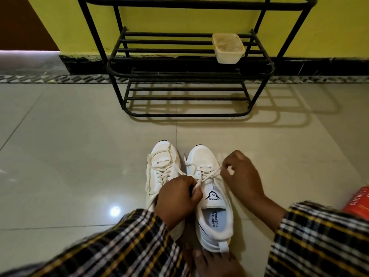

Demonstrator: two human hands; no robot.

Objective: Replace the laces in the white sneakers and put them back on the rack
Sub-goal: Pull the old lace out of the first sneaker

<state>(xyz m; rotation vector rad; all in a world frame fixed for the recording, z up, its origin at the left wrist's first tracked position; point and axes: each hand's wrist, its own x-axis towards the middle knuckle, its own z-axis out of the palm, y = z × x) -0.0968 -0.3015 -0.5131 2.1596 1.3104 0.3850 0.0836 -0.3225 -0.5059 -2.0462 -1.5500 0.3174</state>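
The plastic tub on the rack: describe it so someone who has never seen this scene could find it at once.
Start at the black metal shoe rack against the yellow wall, beyond the two white sneakers on the floor. On its middle shelf, at the right end, sits a small cream plastic tub, squarish with rounded corners. It is the only thing resting on any visible shelf.

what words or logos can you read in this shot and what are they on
"SPEED", under a triangular logo, on the tongue of the right sneaker.
"SPEED &" and "FLEXIBLE" on that sneaker's insole; the last characters are partly hidden.
"CINTHOL", cut off by the frame edge, on the red box at the right.
The plastic tub on the rack shows no readable text.
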